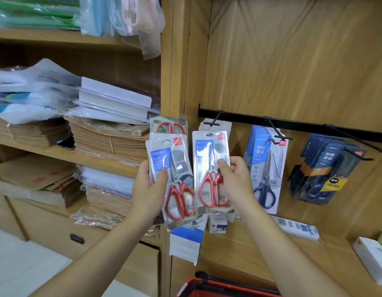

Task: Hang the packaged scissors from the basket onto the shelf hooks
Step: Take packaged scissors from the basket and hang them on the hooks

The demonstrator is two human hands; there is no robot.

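Both forearms are reaching up from the bottom edge, with the red basket [209, 285] sitting low between them, only its rim and handle in view. The left hand [149, 189] is gripping a fanned stack of scissors packs [171, 159], fingers behind and thumb pressing across the front card; the scissors inside have red handles. The right hand [235, 181] is pinching a single pack [210, 166] of the same red-handled scissors, thumb on the clear blister and fingers curled behind it. That pack is standing upright just right of the stack, its top hole sitting below the leftmost hook [213, 121] and not yet threaded on it. It is overlapping the white cards [225, 127] hanging on that hook. The hook is jutting from a black rail [303, 125] on the wooden back panel. Further right along the rail, blue-handled scissors packs [265, 168] and dark packs [323, 168] are hanging on their own hooks. Brown paper envelopes [108, 136] are lying stacked on the shelves at left.
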